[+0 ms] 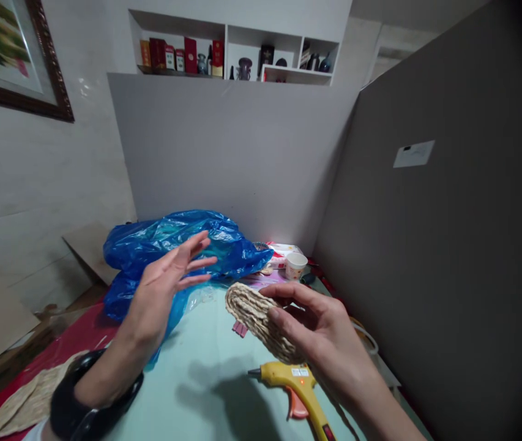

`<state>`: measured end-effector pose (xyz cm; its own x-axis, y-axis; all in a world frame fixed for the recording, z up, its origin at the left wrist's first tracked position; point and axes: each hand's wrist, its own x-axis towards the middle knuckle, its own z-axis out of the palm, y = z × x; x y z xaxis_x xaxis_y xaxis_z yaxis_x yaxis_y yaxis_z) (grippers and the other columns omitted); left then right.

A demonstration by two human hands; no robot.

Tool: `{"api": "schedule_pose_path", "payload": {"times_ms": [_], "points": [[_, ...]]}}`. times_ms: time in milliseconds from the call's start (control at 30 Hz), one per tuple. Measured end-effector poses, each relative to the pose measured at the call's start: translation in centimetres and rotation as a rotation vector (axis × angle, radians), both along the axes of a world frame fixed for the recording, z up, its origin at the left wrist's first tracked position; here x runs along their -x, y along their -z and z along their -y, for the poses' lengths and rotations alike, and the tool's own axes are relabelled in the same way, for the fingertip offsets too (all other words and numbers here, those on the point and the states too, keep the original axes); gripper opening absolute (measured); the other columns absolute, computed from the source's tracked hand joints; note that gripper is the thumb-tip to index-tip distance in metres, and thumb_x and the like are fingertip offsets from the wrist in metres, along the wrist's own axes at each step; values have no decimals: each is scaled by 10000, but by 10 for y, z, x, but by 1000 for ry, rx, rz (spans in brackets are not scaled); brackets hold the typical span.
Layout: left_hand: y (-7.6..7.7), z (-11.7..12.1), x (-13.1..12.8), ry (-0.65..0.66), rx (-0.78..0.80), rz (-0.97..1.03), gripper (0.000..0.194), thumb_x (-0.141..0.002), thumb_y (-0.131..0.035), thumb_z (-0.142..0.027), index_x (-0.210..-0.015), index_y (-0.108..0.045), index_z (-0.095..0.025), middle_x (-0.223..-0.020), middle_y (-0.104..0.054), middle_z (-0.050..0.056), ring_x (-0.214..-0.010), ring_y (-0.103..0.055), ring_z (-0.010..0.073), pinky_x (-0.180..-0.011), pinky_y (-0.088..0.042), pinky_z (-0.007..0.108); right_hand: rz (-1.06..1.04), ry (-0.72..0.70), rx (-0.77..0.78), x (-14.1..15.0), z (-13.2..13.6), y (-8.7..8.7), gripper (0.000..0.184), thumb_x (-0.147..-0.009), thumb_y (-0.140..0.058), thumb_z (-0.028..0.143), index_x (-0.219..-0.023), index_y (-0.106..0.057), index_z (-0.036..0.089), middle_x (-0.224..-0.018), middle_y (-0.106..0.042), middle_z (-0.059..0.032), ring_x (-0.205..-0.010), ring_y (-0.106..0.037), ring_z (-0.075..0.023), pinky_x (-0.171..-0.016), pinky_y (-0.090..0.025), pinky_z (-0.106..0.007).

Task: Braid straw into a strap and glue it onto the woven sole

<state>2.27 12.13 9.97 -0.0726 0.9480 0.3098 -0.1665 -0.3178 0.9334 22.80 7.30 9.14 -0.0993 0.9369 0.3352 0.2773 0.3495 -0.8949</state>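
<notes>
Between the thumb and fingers of my right hand [322, 321] is an oval coil of braided straw-coloured cord [261, 318], held tilted above the table. My left hand [169, 282] is raised with its fingers spread and nothing in it, in front of a blue plastic bag [182, 239]. Below the coil, a yellow glue gun [288, 373] with an orange trigger lies on the pale green table cover [196, 361]. A small pinkish clip-like piece [240, 329] shows just under the coil's left end.
A white paper cup [296, 266] stands at the back right near a red-and-white packet [283, 251]. A flat woven piece [35, 392] lies on red cloth at the left. Grey panels [237, 147] enclose the back and right sides. A white cable [368, 337] curves at the right.
</notes>
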Motion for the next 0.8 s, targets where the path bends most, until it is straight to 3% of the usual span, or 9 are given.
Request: {"api": "schedule_pose_path", "payload": {"times_ms": [100, 167, 267, 333, 433, 633, 733, 800], "points": [[-3, 0, 5, -46, -126, -386, 398, -816, -641, -528, -1067, -761, -244, -1310, -648, 74, -1318, -465, 301, -1097, -350, 384, -28, -10, 56, -1, -1, 1, 279, -842, -630, 377, -1012, -702, 168, -965, -695, -60, -781, -627, -169, -688, -497, -263], [-3, 7, -2, 64, -154, -593, 337, -832, -649, -455, -1103, -735, -276, -1261, -674, 34, -1237, -530, 279, -1098, -338, 401, -38, -26, 45, 1, -2, 4, 264, -843, -636, 367, -1011, -698, 172, -976, -690, -55, -787, -631, -168, -699, -503, -266], [0, 18, -19, 214, -49, -551, 210, -852, -630, -383, -978, -728, -246, -975, -734, 13, -915, -647, 213, -849, -479, 305, -61, -53, -37, 8, 0, 10, 224, -867, -626, 336, -1015, -679, 176, -1008, -682, -56, -867, -646, -179, -747, -514, -272], [3, 21, -26, 252, 24, -447, 154, -848, -630, -354, -904, -696, -226, -824, -709, -3, -781, -628, 178, -720, -475, 263, -58, -34, -105, 13, 3, 13, 210, -885, -611, 315, -1045, -640, 183, -1022, -668, -52, -907, -640, -178, -783, -516, -274], [6, 20, -25, 261, 43, -355, 112, -847, -632, -323, -841, -662, -215, -753, -656, -20, -721, -577, 141, -665, -434, 231, -50, -27, -150, 17, 7, 13, 254, -890, -615, 309, -1111, -558, 197, -1050, -636, -46, -920, -621, -166, -799, -515, -270], [1, 15, -9, 259, -50, -324, 96, -851, -652, -293, -793, -660, -217, -696, -563, -40, -660, -483, 99, -612, -373, 204, -118, -278, 190, -2, 5, 0, 328, -900, -648, 433, -1117, -563, 203, -941, -590, -15, -838, -564, -118, -696, -474, -190], [-2, 14, -6, 267, -73, -336, 106, -851, -656, -284, -774, -653, -211, -693, -552, -36, -661, -481, 100, -610, -370, 208, -127, -369, 232, -13, 2, -6, 321, -899, -662, 417, -1112, -569, 194, -896, -575, -3, -825, -548, -108, -714, -458, -183], [-3, 14, -6, 262, -82, -358, 115, -856, -649, -285, -771, -647, -208, -696, -547, -36, -656, -475, 99, -605, -364, 210, -79, -343, 202, -18, 2, -8, 268, -920, -640, 381, -1113, -575, 206, -919, -583, -5, -850, -549, -115, -743, -462, -194]]}}
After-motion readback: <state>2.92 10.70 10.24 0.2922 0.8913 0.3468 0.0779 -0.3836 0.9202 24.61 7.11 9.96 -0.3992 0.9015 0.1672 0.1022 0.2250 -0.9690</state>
